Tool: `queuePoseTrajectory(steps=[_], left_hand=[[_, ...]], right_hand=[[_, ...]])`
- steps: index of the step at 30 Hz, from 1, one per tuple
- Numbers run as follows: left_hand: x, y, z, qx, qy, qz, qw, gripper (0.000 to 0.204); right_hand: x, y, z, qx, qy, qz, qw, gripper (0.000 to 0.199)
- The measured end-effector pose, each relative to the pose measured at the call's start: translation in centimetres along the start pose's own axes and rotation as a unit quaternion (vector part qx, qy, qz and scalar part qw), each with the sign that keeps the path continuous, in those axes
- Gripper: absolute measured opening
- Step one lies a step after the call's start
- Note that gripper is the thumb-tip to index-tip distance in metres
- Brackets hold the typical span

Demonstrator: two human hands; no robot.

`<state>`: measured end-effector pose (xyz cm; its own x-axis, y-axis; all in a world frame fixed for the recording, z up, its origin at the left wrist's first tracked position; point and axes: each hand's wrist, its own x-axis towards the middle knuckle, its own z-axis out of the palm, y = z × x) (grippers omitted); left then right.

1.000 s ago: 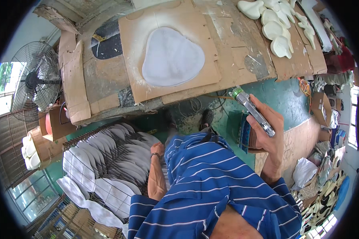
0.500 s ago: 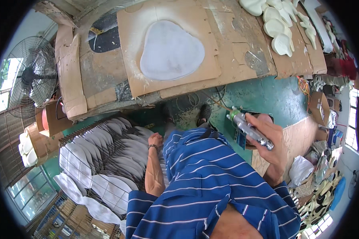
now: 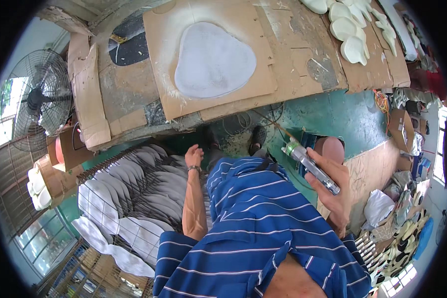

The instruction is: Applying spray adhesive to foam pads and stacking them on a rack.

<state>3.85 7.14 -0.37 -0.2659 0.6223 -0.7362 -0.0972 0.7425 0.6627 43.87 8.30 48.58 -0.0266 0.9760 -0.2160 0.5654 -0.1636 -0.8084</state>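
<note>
In my right hand (image 3: 336, 201) is a silver spray gun (image 3: 314, 170) with a green fitting; its hose runs off toward the bench. The fingers wrap round its body, to the right of my waist. My left hand (image 3: 194, 156) hangs low in front of me with fingers loosely bent and apart, nothing in it. Beside it stands a wire rack (image 3: 129, 208) with several rows of pale grey, rounded flat pads (image 3: 169, 186). On the bench ahead, a white pad (image 3: 214, 60) with a rounded triangular outline lies flat on a cardboard sheet (image 3: 164, 94) dusted with white.
The worn bench (image 3: 298, 84) is covered in cardboard. Cream moulded pieces (image 3: 352, 49) lie on its far right. A caged fan (image 3: 37, 99) stands at left. Hoses (image 3: 241, 121) lie on the green floor under the bench. Bags (image 3: 378, 208) and boxes (image 3: 401, 130) fill the right side.
My left hand has risen a little toward the bench, its fingers loosening. My right hand has shifted slightly down and left with the spray gun still in it. The pad on the bench is unchanged.
</note>
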Motion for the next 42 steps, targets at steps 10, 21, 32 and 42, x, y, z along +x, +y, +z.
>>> queuePoseTrajectory(steps=[10, 21, 32, 42], left_hand=[[2.5, 12.3, 7.4, -0.008, 0.016, 0.195, 0.981, 0.027], [5.1, 16.1, 10.8, 0.230, 0.192, 0.292, 0.908, 0.026], [7.6, 22.0, 10.9, 0.334, 0.252, 0.266, 0.868, 0.025], [6.6, 25.1, 14.4, 0.092, 0.213, 0.181, 0.956, 0.021]], right_hand=[[-1.1, 0.6, -0.1, 0.021, 0.165, 0.048, 0.985, 0.053], [-2.1, 0.2, -1.3, 0.017, -0.009, -0.066, 0.998, 0.061], [-2.0, 0.6, 0.3, -0.060, 0.153, -0.001, 0.986, 0.059], [-2.6, 3.7, 0.1, -0.009, 0.166, 0.073, 0.983, 0.052]])
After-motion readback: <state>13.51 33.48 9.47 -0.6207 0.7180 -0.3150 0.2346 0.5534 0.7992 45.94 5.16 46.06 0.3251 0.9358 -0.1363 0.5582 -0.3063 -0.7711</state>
